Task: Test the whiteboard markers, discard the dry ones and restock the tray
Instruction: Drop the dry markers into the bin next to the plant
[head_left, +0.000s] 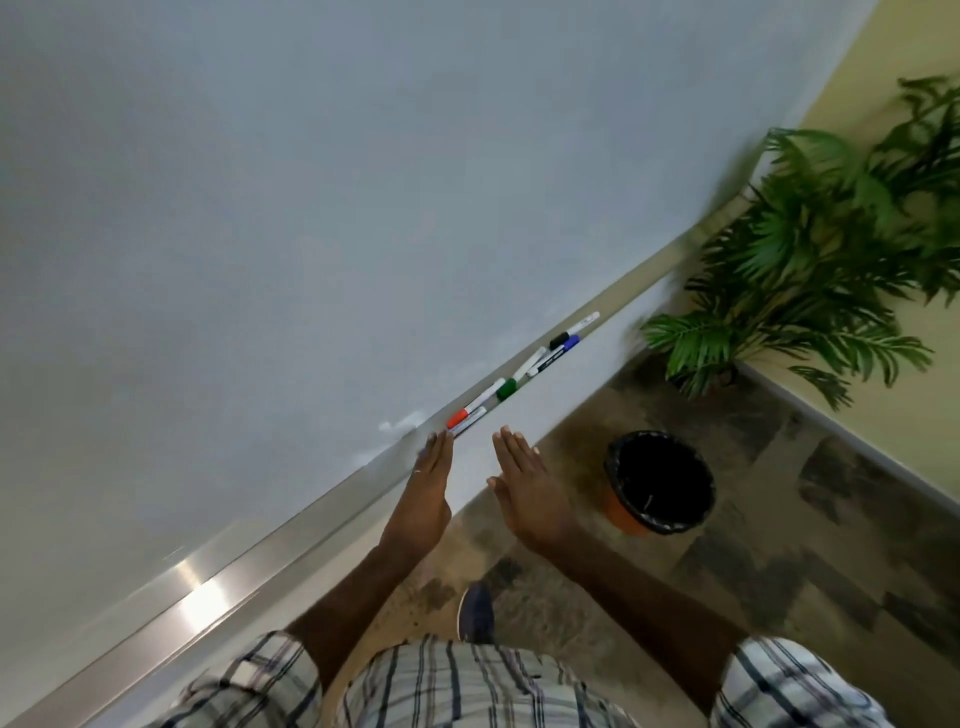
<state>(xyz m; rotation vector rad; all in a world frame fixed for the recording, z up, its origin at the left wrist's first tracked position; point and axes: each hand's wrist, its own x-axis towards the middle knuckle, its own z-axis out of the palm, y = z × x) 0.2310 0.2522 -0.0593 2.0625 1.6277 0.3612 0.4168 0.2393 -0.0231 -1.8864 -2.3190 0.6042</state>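
Several whiteboard markers lie in a row on the metal tray (291, 525) under the whiteboard (311, 208): a red-capped marker (470, 410) nearest me, then a green-capped marker (514, 383), a blue-capped marker (558, 353) and a black-capped marker (574, 330). My left hand (428, 486) is flat with fingers straight, its fingertips at the tray edge just short of the red-capped marker. My right hand (524, 480) is held flat and empty beside it, over the floor, touching nothing.
A black-lined orange waste bin (657, 480) stands on the floor to the right of my hands. A potted palm (810, 249) fills the corner by the yellow wall. My shoe (475, 613) is on the patterned floor below.
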